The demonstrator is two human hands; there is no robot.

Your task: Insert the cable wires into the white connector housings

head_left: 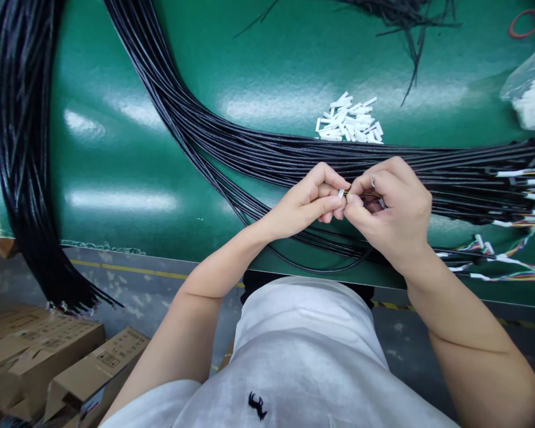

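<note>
Between the thumb and fingers of my left hand (312, 199) is a small white connector housing (341, 194). My right hand (390, 205) pinches thin coloured wires (348, 192) close beside it, so the two hands almost meet. Where the wire tips end is hidden by the fingertips. Under and behind both hands runs a thick bundle of black cables (249, 139). A few cables (330, 241) lie apart, nearer the table's front edge. Just beyond the bundle is a loose pile of white connector housings (350, 120).
Another black cable bundle (24, 148) hangs over the green table's (116, 160) left front edge, above cardboard boxes (93, 368). Finished-looking cable ends with white connectors (490, 246) lie at right. Black ties (401, 9), a red ring (525, 24) and a plastic bag (532, 95) sit farther back.
</note>
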